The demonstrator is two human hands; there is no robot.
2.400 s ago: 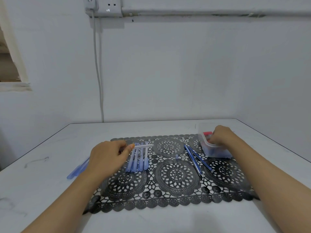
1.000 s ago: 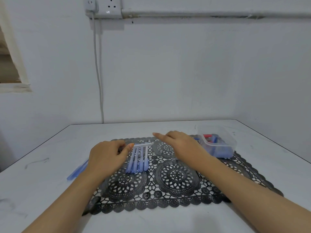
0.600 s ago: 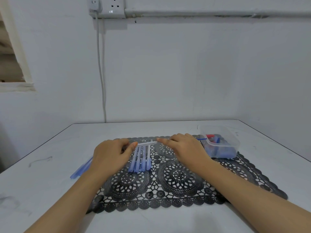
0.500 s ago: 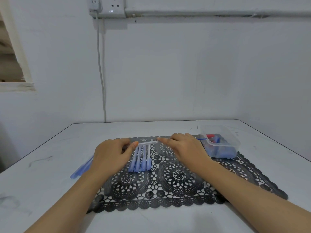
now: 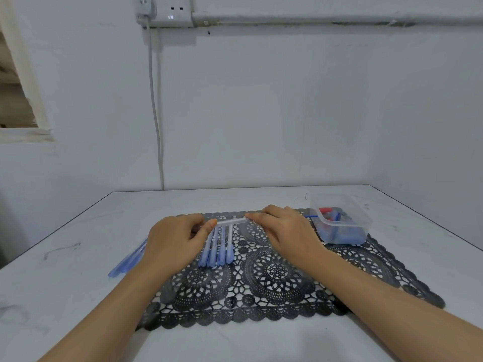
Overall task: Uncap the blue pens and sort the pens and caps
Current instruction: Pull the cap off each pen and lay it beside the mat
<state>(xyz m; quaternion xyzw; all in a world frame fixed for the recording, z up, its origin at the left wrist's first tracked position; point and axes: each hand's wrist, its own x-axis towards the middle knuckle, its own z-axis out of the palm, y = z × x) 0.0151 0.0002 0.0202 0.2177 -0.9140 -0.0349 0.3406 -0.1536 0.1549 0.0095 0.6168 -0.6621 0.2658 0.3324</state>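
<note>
Mat point(image 5: 274, 279) of black lace lies on the tabletop point(image 5: 78, 231), with four blue pens point(image 5: 218, 253) side by side on it. Over their far ends the left hand point(image 5: 172, 244) and right hand point(image 5: 285, 231) each pinch one end of a pale pen point(image 5: 231, 222), held crosswise. The left hand half hides more pens point(image 5: 125, 262). A clear tub point(image 5: 347, 226) of caps point(image 5: 326, 209) sits to the right.

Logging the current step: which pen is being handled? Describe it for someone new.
On the black mat, look near the far edge between the hands. A pale pen spans the gap, left hand and right hand each holding an end. Unlike the row of pens beneath it, it runs crosswise.
</note>
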